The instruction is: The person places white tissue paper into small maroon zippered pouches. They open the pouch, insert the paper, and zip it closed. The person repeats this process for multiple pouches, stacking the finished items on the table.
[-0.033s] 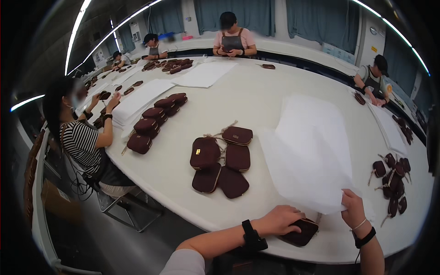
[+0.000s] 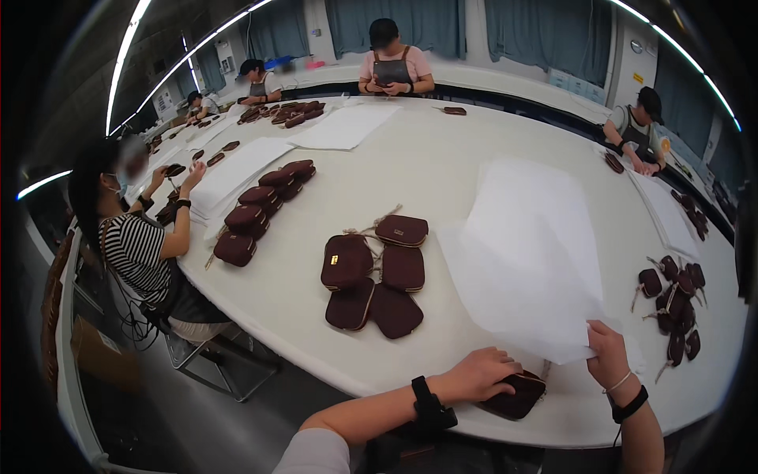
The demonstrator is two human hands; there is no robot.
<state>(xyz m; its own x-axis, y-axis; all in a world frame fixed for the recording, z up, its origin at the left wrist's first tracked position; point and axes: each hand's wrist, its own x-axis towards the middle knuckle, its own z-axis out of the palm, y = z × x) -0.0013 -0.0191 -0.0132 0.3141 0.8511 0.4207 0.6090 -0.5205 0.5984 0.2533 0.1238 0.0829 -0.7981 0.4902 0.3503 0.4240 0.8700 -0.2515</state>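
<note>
Maroon pouch: on white table — near edge, under left hand.
Left hand: on the pouch, thumb apart from fingers; pinching or not, cannot tell.
Right hand: thumb and fingers pinching edge of white sheet.
Pouch group: five — left of sheet.
Pouch heap: right of sheet.

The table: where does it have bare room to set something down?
Bare: the table between the five pouches and the small far pouch; also between the sheet and the right pile. Crowded: left side, with the pouch row and papers; near edge, by the left hand.
</note>
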